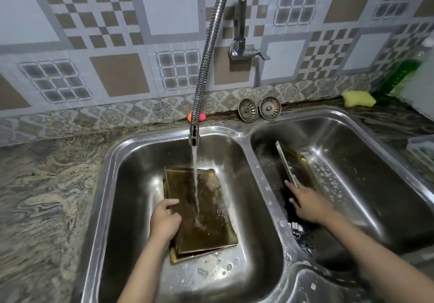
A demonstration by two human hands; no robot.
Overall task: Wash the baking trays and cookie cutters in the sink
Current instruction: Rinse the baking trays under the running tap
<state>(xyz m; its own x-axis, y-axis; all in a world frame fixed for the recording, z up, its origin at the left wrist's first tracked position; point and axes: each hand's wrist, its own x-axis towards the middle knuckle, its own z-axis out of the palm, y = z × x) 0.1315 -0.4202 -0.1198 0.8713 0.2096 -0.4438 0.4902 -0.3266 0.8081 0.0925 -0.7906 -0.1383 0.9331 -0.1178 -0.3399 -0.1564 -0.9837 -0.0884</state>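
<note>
In the left basin of the double sink [263,168], at about 6 o'clock from the running faucet [194,135], the left hand [165,220] grips the left edge of a stained baking tray [206,211] lying on another under the water stream. At 3 o'clock, in the right basin, the right hand [305,202] has straight fingers touching a second tray [296,166] standing on edge, tilted. A yellow sponge [358,98] sits on the counter [44,185] at 1 o'clock.

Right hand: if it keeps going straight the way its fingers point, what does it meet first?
Probably the tray standing on edge in the right basin. The right hand points up-left, its fingertips apparently at the tray's near end already; depth is unclear.
</note>
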